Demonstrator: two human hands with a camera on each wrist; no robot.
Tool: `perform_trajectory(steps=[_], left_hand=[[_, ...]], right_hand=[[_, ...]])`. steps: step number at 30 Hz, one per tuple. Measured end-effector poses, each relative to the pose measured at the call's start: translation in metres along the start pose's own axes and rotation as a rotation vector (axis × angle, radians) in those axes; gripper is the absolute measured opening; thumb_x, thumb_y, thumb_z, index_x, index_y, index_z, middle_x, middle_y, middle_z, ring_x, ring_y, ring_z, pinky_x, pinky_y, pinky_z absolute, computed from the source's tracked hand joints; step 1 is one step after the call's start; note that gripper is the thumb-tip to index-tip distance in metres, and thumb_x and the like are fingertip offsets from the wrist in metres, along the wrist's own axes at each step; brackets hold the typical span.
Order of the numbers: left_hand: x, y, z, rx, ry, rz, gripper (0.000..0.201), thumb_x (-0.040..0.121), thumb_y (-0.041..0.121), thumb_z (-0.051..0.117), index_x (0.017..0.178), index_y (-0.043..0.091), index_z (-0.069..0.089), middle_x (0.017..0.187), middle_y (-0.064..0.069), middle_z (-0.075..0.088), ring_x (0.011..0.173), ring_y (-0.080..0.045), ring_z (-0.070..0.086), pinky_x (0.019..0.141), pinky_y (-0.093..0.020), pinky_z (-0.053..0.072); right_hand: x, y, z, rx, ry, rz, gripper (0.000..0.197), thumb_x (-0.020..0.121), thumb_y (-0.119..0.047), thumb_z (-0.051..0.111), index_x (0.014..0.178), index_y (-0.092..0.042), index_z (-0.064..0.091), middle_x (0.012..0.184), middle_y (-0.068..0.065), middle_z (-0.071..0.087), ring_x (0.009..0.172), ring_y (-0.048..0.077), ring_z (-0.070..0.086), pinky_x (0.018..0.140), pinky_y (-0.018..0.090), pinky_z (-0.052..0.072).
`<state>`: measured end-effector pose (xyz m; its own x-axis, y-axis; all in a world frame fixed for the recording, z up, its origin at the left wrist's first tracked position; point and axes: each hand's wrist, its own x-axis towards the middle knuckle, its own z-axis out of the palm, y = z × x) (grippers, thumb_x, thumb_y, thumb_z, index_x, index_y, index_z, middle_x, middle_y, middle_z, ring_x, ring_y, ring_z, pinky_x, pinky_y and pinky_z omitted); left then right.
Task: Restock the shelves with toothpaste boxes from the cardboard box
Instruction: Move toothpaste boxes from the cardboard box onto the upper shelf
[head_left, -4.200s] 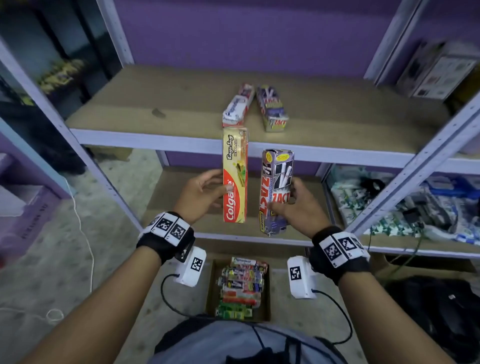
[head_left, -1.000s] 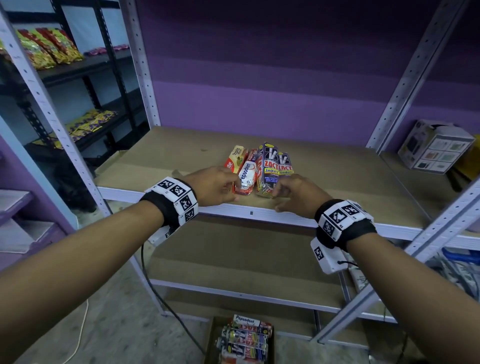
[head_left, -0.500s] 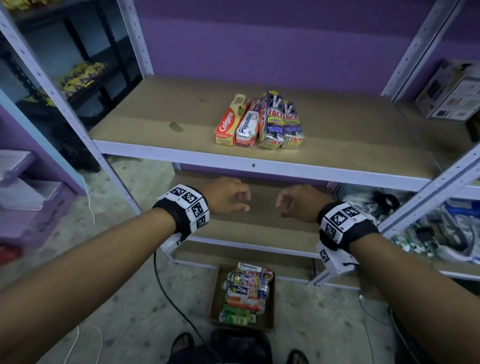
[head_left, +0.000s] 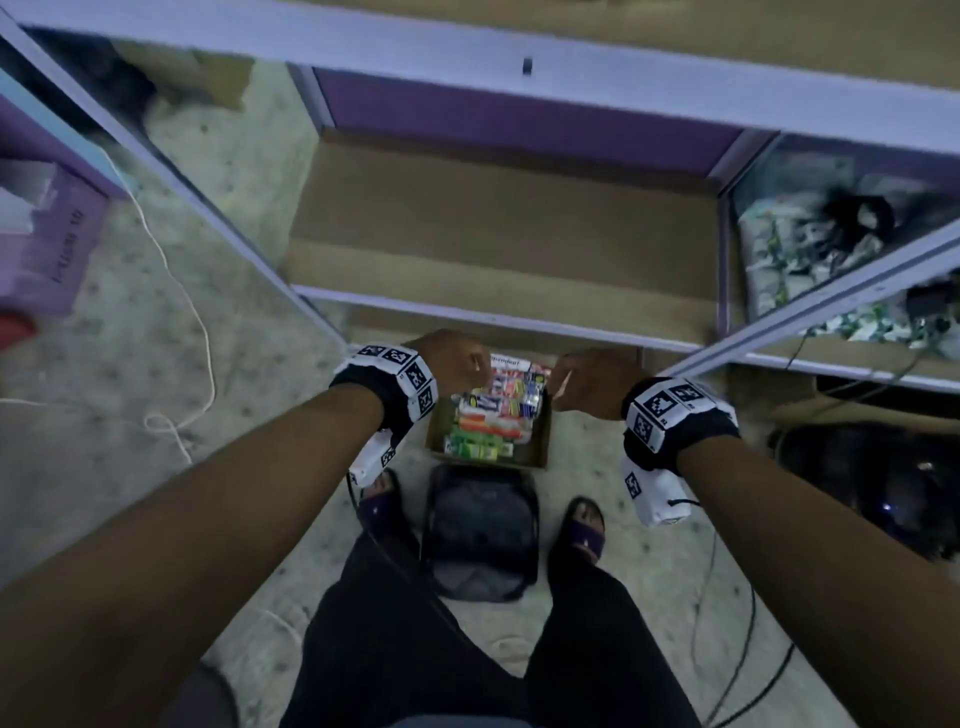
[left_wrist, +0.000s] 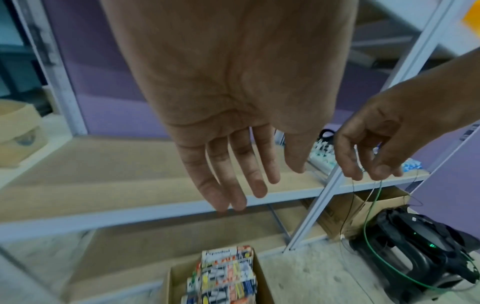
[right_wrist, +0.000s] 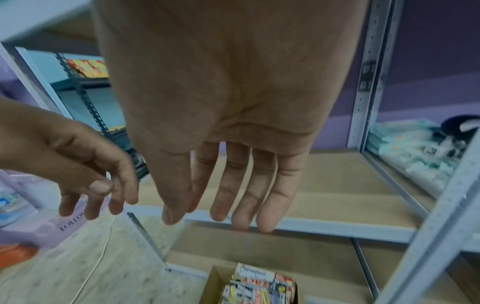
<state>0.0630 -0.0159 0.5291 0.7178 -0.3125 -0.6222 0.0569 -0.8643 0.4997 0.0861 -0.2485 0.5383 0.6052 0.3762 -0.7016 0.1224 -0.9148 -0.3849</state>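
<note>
An open cardboard box stands on the floor in front of the shelving, filled with several toothpaste boxes lying flat. My left hand hovers over the box's far left corner and my right hand over its far right corner. Both are empty and above the packs. In the left wrist view the left hand hangs with straight, relaxed fingers above the toothpaste boxes. In the right wrist view the right hand hangs the same way above the box.
A bare lower shelf board lies just beyond the box, its front rail close to my knuckles. A slanted metal post runs to the right. A black bag sits between my feet. A white cable trails at left.
Both hands have dropped from the upper shelf's edge to just above the floor box. My view has tilted down, so the row of toothpaste boxes on the upper shelf is out of sight.
</note>
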Motion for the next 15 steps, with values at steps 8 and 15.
perform_trajectory(steps=[8, 15], left_hand=[[0.063, -0.073, 0.099, -0.092, -0.056, -0.188, 0.027, 0.094, 0.04, 0.058, 0.111, 0.021, 0.068, 0.116, -0.005, 0.067, 0.106, -0.024, 0.061, 0.085, -0.029, 0.048], [0.132, -0.139, 0.174, -0.128, -0.029, -0.271, 0.029, 0.095, 0.041, 0.058, 0.112, 0.019, 0.067, 0.119, -0.001, 0.065, 0.111, -0.02, 0.059, 0.081, -0.021, 0.037]], right_hand=[[0.068, 0.046, 0.09, 0.085, -0.122, 0.074, 0.007, 0.092, -0.027, 0.062, 0.088, -0.032, 0.065, 0.1, -0.004, 0.061, 0.085, 0.016, 0.06, 0.068, 0.025, 0.045], [0.147, 0.081, 0.163, -0.047, -0.148, 0.132, 0.031, 0.1, -0.019, 0.045, 0.119, -0.002, 0.063, 0.119, 0.017, 0.064, 0.111, 0.035, 0.059, 0.097, 0.043, 0.047]])
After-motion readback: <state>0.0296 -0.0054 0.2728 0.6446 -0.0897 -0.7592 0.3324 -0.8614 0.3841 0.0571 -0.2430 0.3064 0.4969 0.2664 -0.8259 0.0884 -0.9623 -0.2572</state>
